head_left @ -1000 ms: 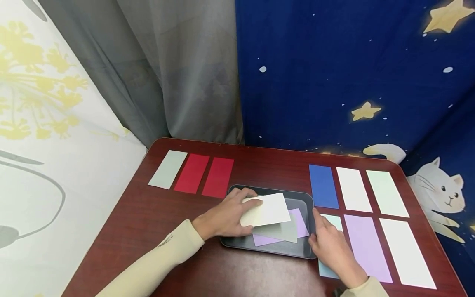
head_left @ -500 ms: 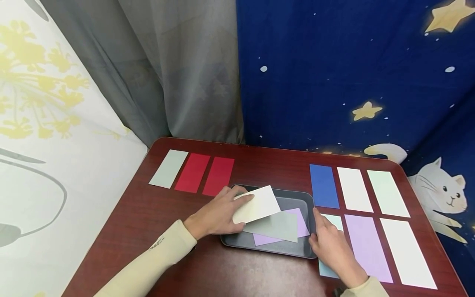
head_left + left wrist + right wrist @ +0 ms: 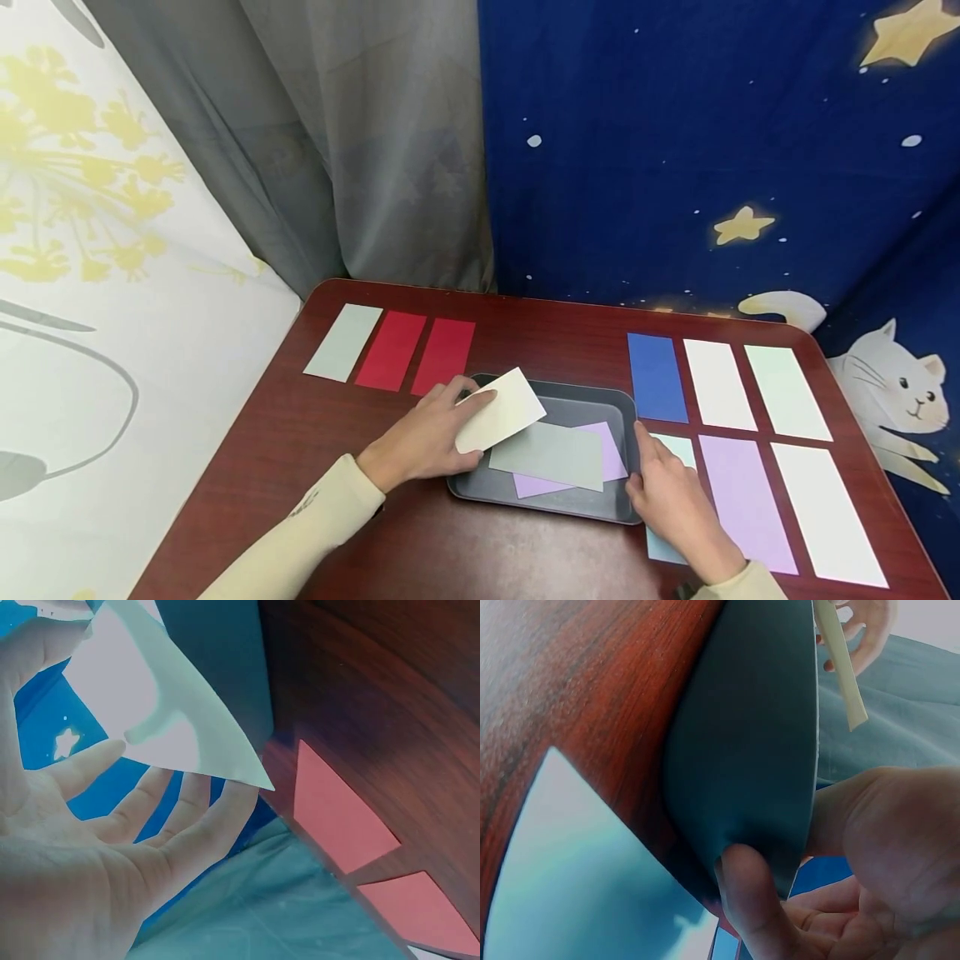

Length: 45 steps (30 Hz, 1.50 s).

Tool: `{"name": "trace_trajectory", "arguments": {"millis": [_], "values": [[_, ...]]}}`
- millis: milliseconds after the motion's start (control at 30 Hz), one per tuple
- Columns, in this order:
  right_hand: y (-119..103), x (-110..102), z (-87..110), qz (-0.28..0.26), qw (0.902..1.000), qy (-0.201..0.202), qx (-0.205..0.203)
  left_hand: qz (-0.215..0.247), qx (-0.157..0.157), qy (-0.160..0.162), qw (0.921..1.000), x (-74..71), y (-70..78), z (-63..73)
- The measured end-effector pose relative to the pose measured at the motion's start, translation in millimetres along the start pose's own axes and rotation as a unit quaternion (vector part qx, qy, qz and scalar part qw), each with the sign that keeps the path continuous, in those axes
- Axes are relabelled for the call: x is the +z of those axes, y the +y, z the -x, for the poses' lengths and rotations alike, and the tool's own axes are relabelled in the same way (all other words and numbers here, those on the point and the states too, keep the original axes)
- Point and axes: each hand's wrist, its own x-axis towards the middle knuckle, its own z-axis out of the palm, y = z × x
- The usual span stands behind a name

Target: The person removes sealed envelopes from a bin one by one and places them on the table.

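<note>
My left hand grips a cream paper card over the left end of a dark grey tray. In the left wrist view, the card bends slightly between the thumb and fingers of that hand. Inside the tray a grey-green card overlaps a lilac card. At the tray's right end, my right hand holds the rim. The right wrist view shows its thumb against the outer wall of the tray.
Two red cards and a pale grey-green card lie at the back left of the table. To the right are rows with a blue card, white cards, a mint card and a lilac card. A light-blue card lies partly beneath my right hand.
My left hand has drawn the cream card leftward and turned it to a steeper slant, uncovering more of the grey-green card. My right hand has stayed at the tray's rim.
</note>
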Motion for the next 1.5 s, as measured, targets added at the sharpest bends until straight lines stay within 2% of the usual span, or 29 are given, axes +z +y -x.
{"name": "trace_trajectory", "arguments": {"millis": [233,633,1333,1500], "values": [[1.7,0.0,0.7,-0.002,1.0,0.002,-0.001,-0.002,-0.007,0.008,0.9999,2.4,-4.4,6.0],[2.4,1.0,0.8,-0.006,0.9999,0.009,-0.007,0.012,-0.041,0.008,0.999,4.9,-9.9,16.9],[1.8,2.0,-0.2,-0.001,0.9997,0.016,-0.016,0.032,-0.124,0.022,0.9915,8.6,-24.7,39.8],[2.3,1.9,-0.1,0.0,0.9998,0.015,-0.013,0.035,-0.151,0.017,0.9878,10.6,-28.5,45.0]]}}
